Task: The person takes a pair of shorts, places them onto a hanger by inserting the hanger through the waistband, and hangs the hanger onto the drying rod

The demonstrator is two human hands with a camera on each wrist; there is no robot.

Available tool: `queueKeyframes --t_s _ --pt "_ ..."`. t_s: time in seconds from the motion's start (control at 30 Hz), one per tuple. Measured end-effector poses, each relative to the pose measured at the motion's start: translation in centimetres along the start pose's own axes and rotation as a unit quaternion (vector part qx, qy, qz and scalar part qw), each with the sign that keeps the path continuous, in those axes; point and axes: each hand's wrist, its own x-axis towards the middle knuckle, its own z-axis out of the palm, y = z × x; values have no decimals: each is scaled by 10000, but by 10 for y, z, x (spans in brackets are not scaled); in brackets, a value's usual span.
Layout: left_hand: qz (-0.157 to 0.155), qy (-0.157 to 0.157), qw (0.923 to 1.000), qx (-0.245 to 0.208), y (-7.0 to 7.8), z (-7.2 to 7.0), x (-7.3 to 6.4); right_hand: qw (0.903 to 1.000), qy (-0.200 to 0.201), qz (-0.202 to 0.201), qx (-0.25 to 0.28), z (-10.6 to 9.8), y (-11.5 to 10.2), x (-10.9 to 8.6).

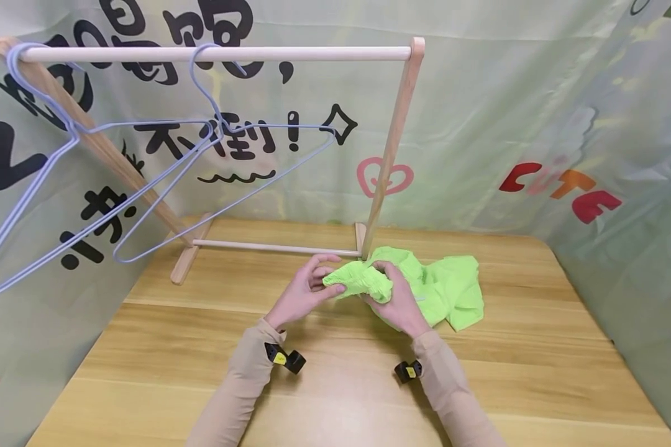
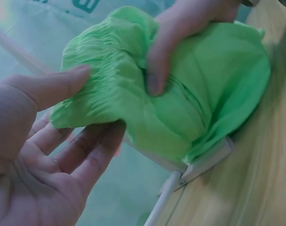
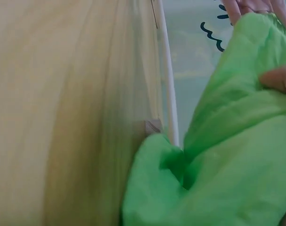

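Observation:
A bright green cloth garment [image 1: 451,287] lies rumpled on the table, its near-left end lifted and bunched between both hands. That end has a gathered elastic edge [image 2: 98,101], seen closely in the left wrist view. My left hand [image 1: 302,292] pinches this edge, thumb on the outer face and fingers beneath it. With thumb and fingers, my right hand [image 1: 401,305] grips the bunched cloth a little farther along. In the right wrist view the garment [image 3: 242,150] hides most of the right hand; only part of its thumb [image 3: 279,80] shows clearly.
Behind the hands stands a wooden rack with a white top rail [image 1: 313,54] and a low crossbar [image 1: 274,247]. Blue-violet hangers [image 1: 279,176] hang at its left and middle. Printed cloth walls [image 1: 481,124] enclose the wooden table [image 1: 537,347] at the back and sides.

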Motion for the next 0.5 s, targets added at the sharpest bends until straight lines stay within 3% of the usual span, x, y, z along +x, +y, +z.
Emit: queueKeyframes --t_s 0.13,0.3,0.5 --pt "-135 247 9992 -278 2 -5 0 9970 -382 -322 -594 -7 0 -2" --pt "-157 471 9982 -323 4 -9 -1 9890 -934 -165 -1139 -19 -1 -5" --pt "-298 649 9973 -180 7 -12 -2 9863 -1109 -214 -1205 -31 5 -6"
